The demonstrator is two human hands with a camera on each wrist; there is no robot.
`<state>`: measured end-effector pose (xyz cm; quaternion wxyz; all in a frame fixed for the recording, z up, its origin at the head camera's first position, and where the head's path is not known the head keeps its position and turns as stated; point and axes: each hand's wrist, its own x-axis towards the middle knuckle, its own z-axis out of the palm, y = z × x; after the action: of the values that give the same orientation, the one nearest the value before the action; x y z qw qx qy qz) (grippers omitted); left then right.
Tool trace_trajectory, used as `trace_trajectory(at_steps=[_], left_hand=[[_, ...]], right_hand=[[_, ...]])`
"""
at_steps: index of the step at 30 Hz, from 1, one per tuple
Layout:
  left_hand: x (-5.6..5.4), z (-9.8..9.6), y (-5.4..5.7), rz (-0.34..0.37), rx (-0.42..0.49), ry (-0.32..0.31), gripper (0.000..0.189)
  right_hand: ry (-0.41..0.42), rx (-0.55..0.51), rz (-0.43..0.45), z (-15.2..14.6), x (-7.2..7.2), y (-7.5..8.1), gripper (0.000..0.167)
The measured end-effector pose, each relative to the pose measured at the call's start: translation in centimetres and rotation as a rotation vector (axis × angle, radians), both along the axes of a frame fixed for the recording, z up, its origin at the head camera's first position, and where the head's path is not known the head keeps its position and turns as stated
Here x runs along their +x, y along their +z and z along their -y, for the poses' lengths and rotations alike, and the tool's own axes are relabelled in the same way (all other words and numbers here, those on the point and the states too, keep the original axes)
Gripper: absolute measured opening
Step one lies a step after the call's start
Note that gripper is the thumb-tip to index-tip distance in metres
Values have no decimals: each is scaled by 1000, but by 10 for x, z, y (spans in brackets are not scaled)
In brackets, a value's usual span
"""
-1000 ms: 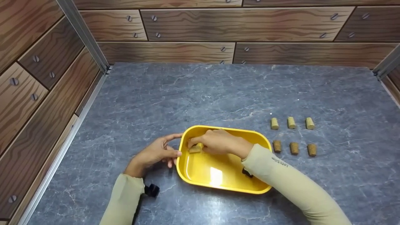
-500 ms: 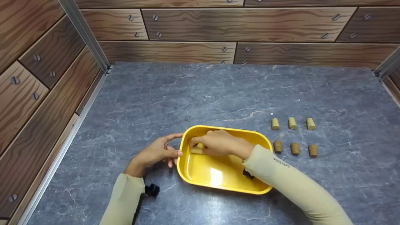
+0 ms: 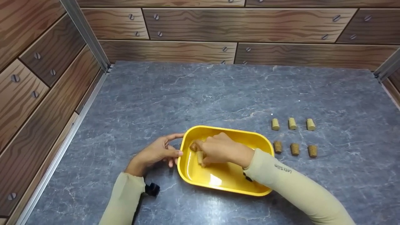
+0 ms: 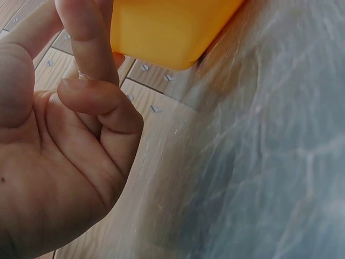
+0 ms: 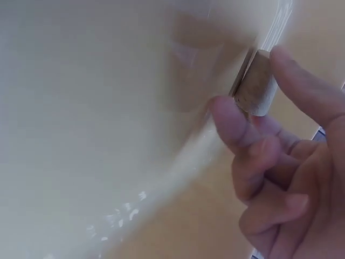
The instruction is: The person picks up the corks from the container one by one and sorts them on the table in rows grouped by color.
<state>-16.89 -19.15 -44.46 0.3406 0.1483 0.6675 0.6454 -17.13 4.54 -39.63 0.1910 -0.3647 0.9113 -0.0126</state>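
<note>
A yellow plastic tub (image 3: 225, 189) sits on the marbled table. Reaching into it, my right hand (image 3: 223, 149) pinches a pale tapered cork stopper (image 3: 200, 157) near the tub's left end. In the right wrist view the cork stopper (image 5: 257, 83) lies between the thumb tip and the fingers, close over the tub's inner surface. My left hand (image 3: 156, 151) holds the tub's left rim, thumb tip on the rim and index finger against the outer wall. The left wrist view shows its other fingers (image 4: 102, 102) loosely bent beside the tub wall (image 4: 161, 32).
Right of the tub are two rows of cork stoppers: pale ones (image 3: 292, 123) behind, darker brown ones (image 3: 295, 149) in front. Wood-patterned panels (image 3: 247, 25) stand at the back and left. A black wrist device (image 3: 152, 189) sits below my left wrist.
Inside the tub, the cork stopper has turned from lying crosswise to pointing toward me and has shifted slightly nearer. The right fingers have spread around it. The left hand keeps its place.
</note>
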Motion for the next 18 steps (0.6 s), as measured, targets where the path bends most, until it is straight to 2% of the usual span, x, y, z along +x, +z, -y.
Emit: trace_trajectory(at_steps=[4,6,10,13,18], left_hand=[[0,0,0,-3,-4,3,71],[0,0,0,-4,-4,4,71],[0,0,0,4,5,3,72],[1,0,0,10,8,1,74],[1,-1,1,6,0,11,75]], right_hand=[[28,-1,20,-1,-2,1,49],[55,-11,28,-1,-3,2,45],[100,-46,-9,-2,-4,0,32],[95,-74,-24,-2,-4,-1,25],[57,-61,-13,-4,-5,-2,26]])
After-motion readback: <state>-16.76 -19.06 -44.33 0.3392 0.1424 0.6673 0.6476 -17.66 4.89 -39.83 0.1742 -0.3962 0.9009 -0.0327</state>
